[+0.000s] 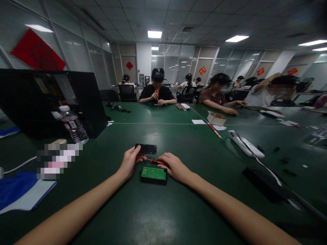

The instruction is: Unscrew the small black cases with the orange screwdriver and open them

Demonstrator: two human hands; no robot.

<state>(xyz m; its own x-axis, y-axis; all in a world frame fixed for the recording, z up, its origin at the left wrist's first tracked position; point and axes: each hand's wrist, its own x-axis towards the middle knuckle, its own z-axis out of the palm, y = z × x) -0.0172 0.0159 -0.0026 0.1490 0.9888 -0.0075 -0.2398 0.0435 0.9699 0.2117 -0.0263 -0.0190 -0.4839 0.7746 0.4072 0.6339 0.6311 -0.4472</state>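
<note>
My left hand (130, 160) pinches a flat black cover (148, 149) by its left end, thumb on top, holding it over the table. Small marks like screw holes show near the cover's edges. My right hand (173, 165) is closed round the red and black handle of a screwdriver (154, 161), whose thin shaft points left toward my left fingers. Just below the screwdriver, on the table, lies a black plastic box (154, 180) without a lid on top. Inside it a green circuit board (153, 173) faces up.
On the green table (153, 211), a water bottle (74, 126) stands left by a black cabinet (94, 102). A white power strip (247, 145) with its cable and a small open box (216, 118) are to the right. Several people sit across the table.
</note>
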